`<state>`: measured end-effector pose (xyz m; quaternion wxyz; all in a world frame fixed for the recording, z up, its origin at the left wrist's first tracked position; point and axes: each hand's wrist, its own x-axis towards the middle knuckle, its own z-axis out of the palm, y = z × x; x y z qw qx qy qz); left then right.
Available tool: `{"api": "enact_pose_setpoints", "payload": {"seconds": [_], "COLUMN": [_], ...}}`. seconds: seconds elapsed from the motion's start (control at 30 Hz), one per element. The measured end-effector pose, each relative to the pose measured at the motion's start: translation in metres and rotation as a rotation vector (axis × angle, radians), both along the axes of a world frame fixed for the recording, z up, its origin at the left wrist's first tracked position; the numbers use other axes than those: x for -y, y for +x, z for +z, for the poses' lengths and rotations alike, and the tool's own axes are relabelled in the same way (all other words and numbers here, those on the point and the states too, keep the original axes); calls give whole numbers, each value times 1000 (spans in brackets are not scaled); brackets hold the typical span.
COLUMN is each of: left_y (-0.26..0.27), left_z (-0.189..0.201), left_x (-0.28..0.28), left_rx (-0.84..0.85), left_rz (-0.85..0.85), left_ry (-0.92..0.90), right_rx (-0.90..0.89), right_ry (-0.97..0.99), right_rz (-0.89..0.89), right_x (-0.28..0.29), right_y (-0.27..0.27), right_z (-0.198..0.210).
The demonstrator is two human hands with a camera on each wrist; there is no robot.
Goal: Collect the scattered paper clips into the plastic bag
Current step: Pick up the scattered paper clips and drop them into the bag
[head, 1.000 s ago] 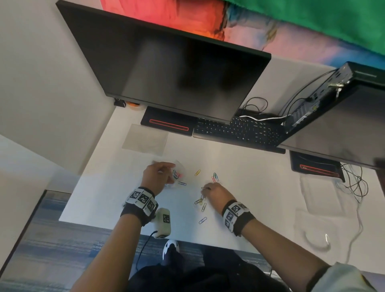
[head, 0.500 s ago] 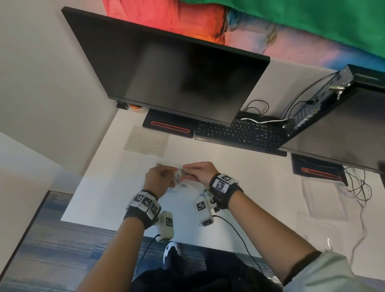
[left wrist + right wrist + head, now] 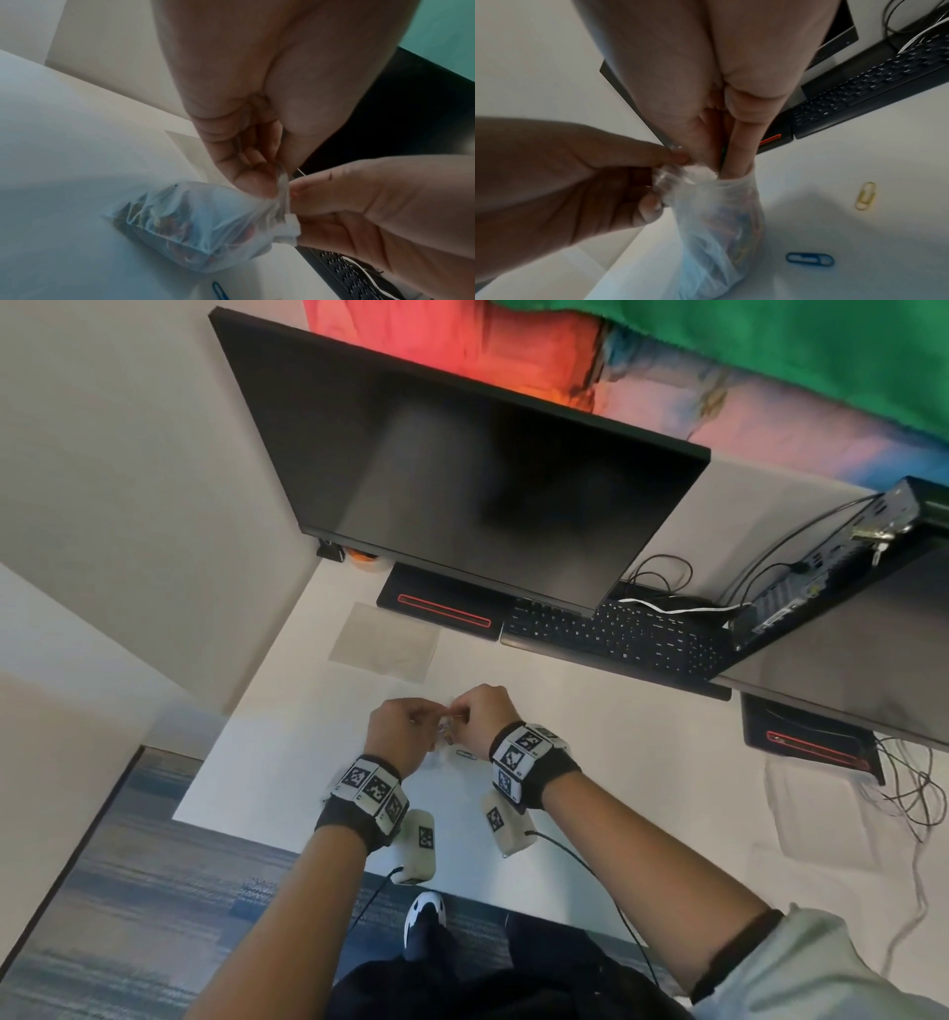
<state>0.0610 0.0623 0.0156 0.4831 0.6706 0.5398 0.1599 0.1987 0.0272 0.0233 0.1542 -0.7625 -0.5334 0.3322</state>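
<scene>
Above the white desk [image 3: 642, 762], both hands' fingers gripping the unlabelled plastic bag [image 3: 195, 223] mouth; left hand [image 3: 400, 731], right hand [image 3: 482, 716].

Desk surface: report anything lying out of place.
Two paper clips lie loose on the desk, outside the plastic bag: a blue paper clip and a yellow paper clip, both beside it.

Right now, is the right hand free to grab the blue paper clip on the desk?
Probably not yet: the right hand is pushing clips into the plastic bag. The blue paper clip lies uncovered close by.
</scene>
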Motion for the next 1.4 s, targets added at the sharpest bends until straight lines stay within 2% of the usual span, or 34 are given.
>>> {"api": "enact_pose_setpoints", "payload": {"seconds": [0.17,0.23,0.3,0.37,0.43,0.47,0.57,0.63,0.7,0.77,0.9,1.07,1.13,1.2,1.3,1.4], "left_y": [-4,-6,-11,-17,-23,-26,-34,-35,-33,-33,-33,-26,-20,-14,-7,0], "left_z": [5,6,6,6,6,6,4,5,7,9,3,-3,-3,-4,-5,-6], "left_x": [-6,-8,-12,-14,-17,-18,-20,-20,-19,-19,-21,-18,-17,-16,-12,-10], "left_rx": [52,80,102,123,146,152,178,191,191,185,159,165,162,167,157,142], "left_rz": [62,92,113,130,159,173,197,190,157,123,102,75,64,60,37,2], "left_ry": [13,-8,-16,-22,-32,-35,-50,-54,-38,-19,-35,-68,-73,-91,-108,-104], "right_rx": [220,166,-4,-173,-140,-34,300,412,479,520,596,431,387,447,443,313], "right_ry": [-69,-44,43,161,244,232,-3,-56,-106,-145,-140,-199,-128,-49,-131,-137], "right_rz": [271,343,269,66,-49,6,481,738,855,826,643,403,403,434,348,295], "right_x": [-10,-10,-9,-7,-3,0,25,42,54,61,71,93,105,119,139,146], "right_y": [-9,-6,6,24,42,48,43,33,28,33,59,96,98,94,83,70], "right_z": [16,23,30,30,17,8,-33,-57,-77,-88,-95,-101,-99,-101,-102,-98]}}
